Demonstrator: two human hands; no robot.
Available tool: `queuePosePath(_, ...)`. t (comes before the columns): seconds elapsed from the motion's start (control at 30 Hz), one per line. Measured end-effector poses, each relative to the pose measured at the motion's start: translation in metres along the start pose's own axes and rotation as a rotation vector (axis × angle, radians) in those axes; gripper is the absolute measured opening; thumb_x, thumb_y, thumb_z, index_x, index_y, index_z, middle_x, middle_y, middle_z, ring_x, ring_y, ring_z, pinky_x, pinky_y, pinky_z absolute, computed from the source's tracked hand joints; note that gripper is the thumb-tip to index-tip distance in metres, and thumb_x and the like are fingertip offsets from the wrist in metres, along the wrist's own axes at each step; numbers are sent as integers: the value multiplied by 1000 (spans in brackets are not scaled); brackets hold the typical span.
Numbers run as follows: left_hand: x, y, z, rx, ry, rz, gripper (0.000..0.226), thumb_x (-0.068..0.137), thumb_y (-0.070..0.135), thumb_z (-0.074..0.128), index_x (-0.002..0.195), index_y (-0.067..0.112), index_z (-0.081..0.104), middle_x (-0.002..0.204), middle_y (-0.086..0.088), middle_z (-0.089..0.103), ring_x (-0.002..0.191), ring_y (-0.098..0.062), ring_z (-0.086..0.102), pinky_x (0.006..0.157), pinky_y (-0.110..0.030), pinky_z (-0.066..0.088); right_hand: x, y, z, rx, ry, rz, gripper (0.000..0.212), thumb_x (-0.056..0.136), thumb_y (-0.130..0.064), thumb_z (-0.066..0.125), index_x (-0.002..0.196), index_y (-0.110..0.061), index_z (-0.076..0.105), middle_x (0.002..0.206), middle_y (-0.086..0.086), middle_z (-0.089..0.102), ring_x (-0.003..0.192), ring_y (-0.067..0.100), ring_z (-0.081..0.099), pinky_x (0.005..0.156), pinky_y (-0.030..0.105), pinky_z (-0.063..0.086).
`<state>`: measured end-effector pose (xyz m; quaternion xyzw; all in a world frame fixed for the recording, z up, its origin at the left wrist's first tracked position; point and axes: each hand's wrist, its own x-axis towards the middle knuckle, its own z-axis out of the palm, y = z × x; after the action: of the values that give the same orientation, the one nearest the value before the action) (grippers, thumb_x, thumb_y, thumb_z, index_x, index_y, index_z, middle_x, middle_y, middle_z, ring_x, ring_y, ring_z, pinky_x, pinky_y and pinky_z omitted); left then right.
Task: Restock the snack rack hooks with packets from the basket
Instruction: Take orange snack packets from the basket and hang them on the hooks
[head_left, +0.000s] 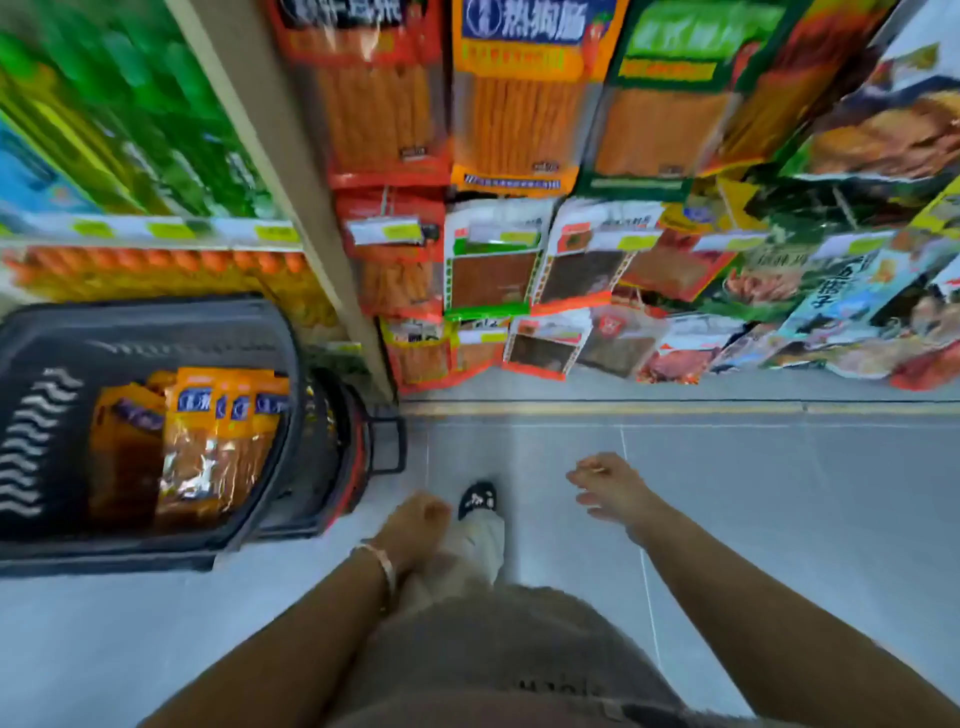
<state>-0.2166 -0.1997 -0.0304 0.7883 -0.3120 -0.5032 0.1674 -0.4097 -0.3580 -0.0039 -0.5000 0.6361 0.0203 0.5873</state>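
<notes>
Leftward, orange packets (208, 441) in the basket (31, 441), apart from the empty hands: left hand (415, 525) loosely curled, right hand (610, 488) slack.

Pale grey tiled floor (779, 493)

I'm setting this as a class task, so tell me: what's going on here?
A person stands in a shop aisle facing a snack rack full of hanging packets. A basket on their left holds orange packets. The left hand and right hand both hang in front of them holding nothing, so no packet is picked up at this moment.
</notes>
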Motion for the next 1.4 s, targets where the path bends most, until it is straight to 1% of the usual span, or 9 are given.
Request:
queuePosePath(0.17, -75, -88, 43, 8, -79, -147, 22, 93, 29, 53, 103, 12, 64, 108, -6, 63, 95, -17, 54, 83, -24, 42, -30, 104, 52, -166, -152, 176, 16, 91, -12, 57, 75, -14, 54, 72, 6, 51, 57, 16, 48, 56, 22, 32)
queuePosePath(0.3, -116, -128, 42, -76, 24, -232, 24, 92, 27, 52, 109, 16, 65, 113, -7, 64, 101, -22, 57, 86, -27, 44, -63, 162, 85, -461, -242, 127, 17, 90, -13, 55, 75, -8, 62, 76, 11, 57, 75, 26, 55, 65, 31, 43)
queuePosePath(0.37, -132, -148, 39, -136, 103, -289, 25, 93, 25, 51, 111, 14, 65, 117, -10, 63, 107, -25, 57, 93, -29, 45, -73, 168, 99, -634, -282, 51, 19, 91, -17, 54, 92, -4, 68, 94, 11, 62, 94, 26, 58, 77, 30, 43)
queuePosePath(0.53, -164, -200, 27, -285, 257, -420, 26, 93, 20, 48, 112, 15, 65, 124, -10, 61, 115, -27, 54, 100, -30, 40, -72, 122, 146, -685, -386, -43, 21, 91, -19, 53, 72, -13, 55, 77, 8, 57, 71, 23, 55, 67, 30, 43)
queuePosePath(0.77, -180, -272, -28, -526, 275, -516, 21, 90, 12, 52, 101, 18, 68, 113, -10, 64, 103, -24, 59, 96, -30, 45, -64, 9, 273, -579, -424, -190, 10, 96, -16, 49, 102, -10, 54, 75, 8, 60, 61, 16, 54, 56, 25, 43)
queuePosePath(0.97, -158, -328, -128, -696, 329, -514, 19, 91, 5, 48, 99, 10, 64, 92, -8, 65, 76, -17, 58, 69, -23, 49, -55, -77, 398, -383, -417, -238, 9, 93, -24, 57, 88, -17, 60, 65, 1, 61, 47, 5, 54, 40, 18, 42)
queuePosePath(1.07, -133, -347, -193, -658, 359, -437, 18, 90, 4, 48, 97, 11, 63, 91, -6, 64, 87, -24, 60, 85, -33, 50, -36, -106, 447, -327, -406, -192, 7, 92, -27, 58, 87, -22, 59, 72, 0, 63, 57, 9, 56, 45, 19, 47)
queuePosePath(1.2, -87, -360, -274, -657, 352, -303, 20, 91, 4, 47, 94, 19, 61, 96, -5, 63, 86, -20, 58, 77, -28, 45, 11, -120, 489, -276, -303, -118, 6, 94, -25, 55, 95, -20, 59, 83, 2, 63, 67, 11, 59, 56, 22, 48)
queuePosePath(1.4, -7, -356, -324, -694, 328, -217, 20, 93, 16, 50, 89, 33, 59, 99, 2, 66, 89, -13, 64, 77, -25, 51, 94, -96, 506, -377, -139, 91, 45, 90, -30, 60, 130, -12, 50, 126, 9, 57, 111, 27, 57, 94, 41, 47)
